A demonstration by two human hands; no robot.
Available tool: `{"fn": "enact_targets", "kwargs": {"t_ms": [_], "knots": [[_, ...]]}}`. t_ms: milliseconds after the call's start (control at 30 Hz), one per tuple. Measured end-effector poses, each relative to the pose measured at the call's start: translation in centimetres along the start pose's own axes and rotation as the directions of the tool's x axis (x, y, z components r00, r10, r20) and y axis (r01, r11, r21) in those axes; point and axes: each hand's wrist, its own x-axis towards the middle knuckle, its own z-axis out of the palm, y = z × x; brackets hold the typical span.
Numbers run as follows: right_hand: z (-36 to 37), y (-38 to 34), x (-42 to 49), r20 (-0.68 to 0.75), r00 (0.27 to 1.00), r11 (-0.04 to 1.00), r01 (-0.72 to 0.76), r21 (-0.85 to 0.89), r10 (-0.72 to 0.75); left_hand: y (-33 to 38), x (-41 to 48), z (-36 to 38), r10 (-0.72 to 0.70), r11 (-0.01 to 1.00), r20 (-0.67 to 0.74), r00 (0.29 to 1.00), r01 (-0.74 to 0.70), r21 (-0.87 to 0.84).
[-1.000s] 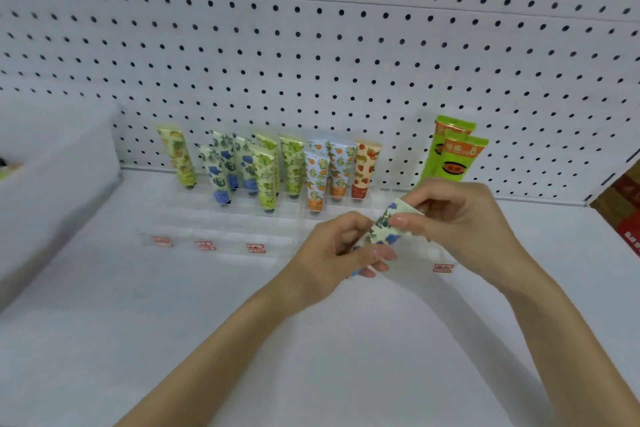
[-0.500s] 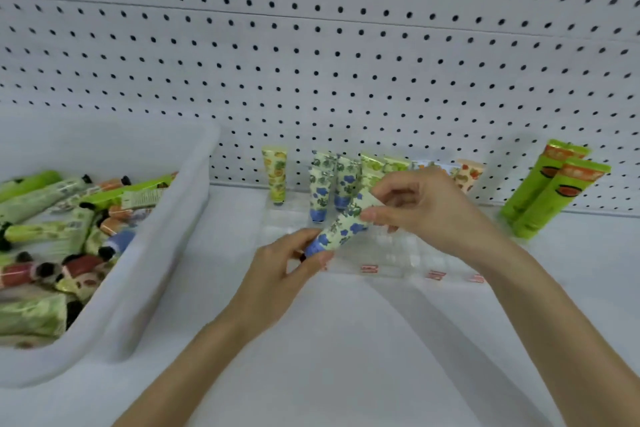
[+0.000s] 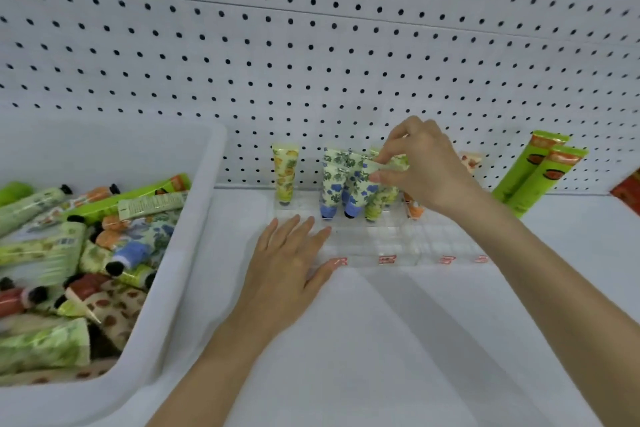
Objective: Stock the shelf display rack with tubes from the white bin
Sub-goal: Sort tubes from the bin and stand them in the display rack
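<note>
My right hand (image 3: 424, 168) now pinches the top flat end of the blue-flower tube (image 3: 360, 189) with the fingertips. The tube stands cap down in the clear display rack (image 3: 398, 246), in the back row, just beside another blue-flower tube (image 3: 330, 191) on its left. Half a second ago both my hands held this tube tilted in the air, in front of the rack.

My left hand (image 3: 287, 260) has let go. It now lies flat and spread, holding nothing, with its fingers on the left front part of the rack.

A yellow-flower tube (image 3: 284, 172) stands alone at the left end of the back row. More tubes stand behind my right hand, but I cannot see them well.

The white bin (image 3: 180, 253) sits on the white shelf (image 3: 381, 340) to the left, full of tubes lying in a pile. It shows more now than before. Two tall green tubes (image 3: 540, 173) lean on the pegboard wall (image 3: 311, 62) at the right.
</note>
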Motion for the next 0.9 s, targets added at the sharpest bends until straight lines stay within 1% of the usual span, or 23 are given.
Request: {"fn": "enact_targets", "kwargs": {"t_ms": [133, 300, 467, 667, 900], "knots": [[0.8, -0.5, 0.4, -0.038, 0.998, 0.995, 0.038, -0.091, -0.042, 0.0, 0.0, 0.0, 0.009, 1.000, -0.010, 1.000, -0.009, -0.006], [0.7, -0.7, 0.9, -0.047, 0.998, 0.991, 0.032, -0.131, -0.038, -0.1, 0.0, 0.0, -0.005, 0.999, -0.010, 1.000, 0.004, -0.054], [1.5, -0.8, 1.2, -0.007, 0.999, 0.979, 0.038, -0.201, -0.040, -0.1, 0.1, 0.0, -0.010, 0.999, 0.009, 1.000, 0.010, -0.033], [2.1, -0.3, 1.0, 0.017, 1.000, 0.972, 0.021, -0.232, -0.018, -0.1, 0.2, 0.1, -0.021, 1.000, 0.020, 1.000, 0.021, -0.023], [2.3, 0.1, 1.0, 0.010, 1.000, 0.969, 0.022, -0.245, -0.020, -0.1, 0.2, 0.2, -0.022, 1.000, 0.031, 0.999, 0.022, -0.006]]}}
